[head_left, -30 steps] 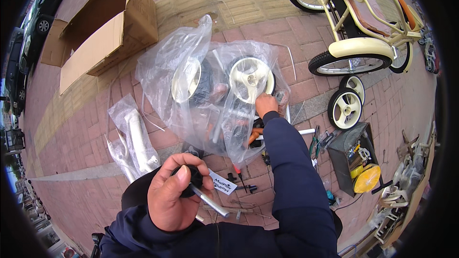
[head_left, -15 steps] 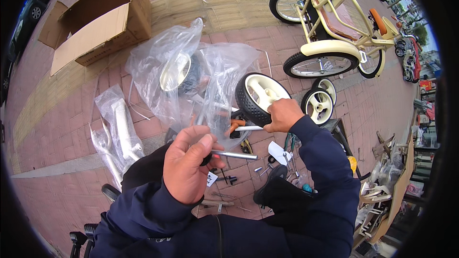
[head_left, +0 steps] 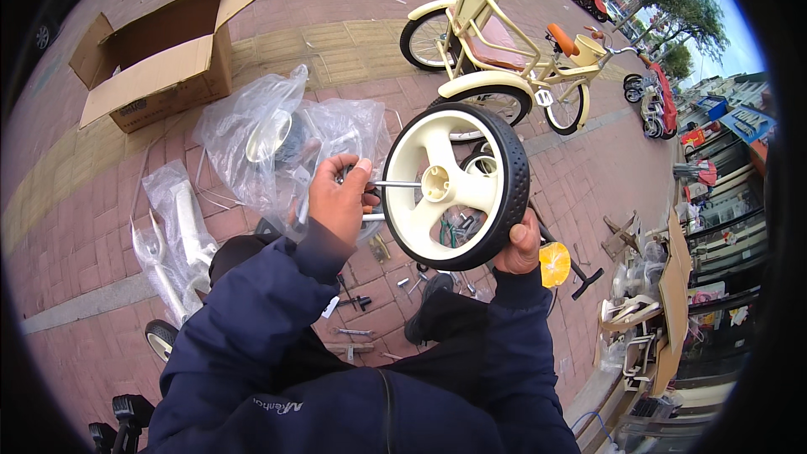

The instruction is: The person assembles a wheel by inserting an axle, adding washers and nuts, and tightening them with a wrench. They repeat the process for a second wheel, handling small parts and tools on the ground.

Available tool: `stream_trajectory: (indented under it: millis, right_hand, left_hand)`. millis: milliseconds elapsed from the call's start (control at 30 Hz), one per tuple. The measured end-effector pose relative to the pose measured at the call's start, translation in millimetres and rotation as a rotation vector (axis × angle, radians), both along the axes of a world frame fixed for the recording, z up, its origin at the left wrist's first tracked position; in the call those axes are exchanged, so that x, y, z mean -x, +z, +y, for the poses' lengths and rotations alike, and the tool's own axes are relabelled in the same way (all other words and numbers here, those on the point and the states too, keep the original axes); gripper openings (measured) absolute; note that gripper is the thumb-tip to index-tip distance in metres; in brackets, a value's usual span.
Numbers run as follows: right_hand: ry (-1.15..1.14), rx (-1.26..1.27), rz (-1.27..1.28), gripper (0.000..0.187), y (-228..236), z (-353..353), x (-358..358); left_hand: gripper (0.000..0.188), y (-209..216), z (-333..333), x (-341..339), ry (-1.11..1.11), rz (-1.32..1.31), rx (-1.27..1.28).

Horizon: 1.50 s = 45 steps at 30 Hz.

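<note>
Three-spoke wheel (head_left: 456, 187), smooth cream rim (head_left: 396, 210) and hub (head_left: 436, 183), studded black tyre (head_left: 514, 176): held tilted above brick paving (head_left: 92, 193). Right hand (head_left: 519, 245) grips the tyre. Left hand (head_left: 339, 197) pinches a straight, shiny metal rod (head_left: 398, 184), tip near the hub; contact unclear.

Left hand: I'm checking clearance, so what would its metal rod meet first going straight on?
Likely the cream wheel hub: the metal rod in the left hand points at it, though depth is unclear.
</note>
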State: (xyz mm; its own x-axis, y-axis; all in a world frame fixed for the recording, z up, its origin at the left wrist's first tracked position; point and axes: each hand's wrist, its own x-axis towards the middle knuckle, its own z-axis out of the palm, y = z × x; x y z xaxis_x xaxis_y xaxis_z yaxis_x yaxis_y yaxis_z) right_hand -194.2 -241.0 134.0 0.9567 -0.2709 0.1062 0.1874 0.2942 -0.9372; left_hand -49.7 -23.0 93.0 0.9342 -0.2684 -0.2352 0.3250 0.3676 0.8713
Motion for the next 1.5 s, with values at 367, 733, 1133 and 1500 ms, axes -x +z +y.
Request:
stream_trajectory:
  millis: [367, 733, 1133, 1500]
  right_hand:
    - [-0.086, 0.411, 0.217, 0.056, 8, 28, -5]
    - [-0.08, 0.902, 0.138, 0.032, 14, 47, -21]
    - [-0.227, 0.773, 0.031, 0.042, 14, 43, -1]
    - [-0.12, 0.35, 0.259, 0.064, -19, 20, -18]
  left_hand:
    - [0.044, -39, -36, -2, -0.036, 0.044, -0.064]
    - [0.039, -57, -72, 7, -0.142, -0.272, -0.158]
    - [0.048, -68, -77, 30, -0.4, 0.382, 0.563]
    - [0.033, -53, -50, 12, -0.545, -0.895, -0.118]
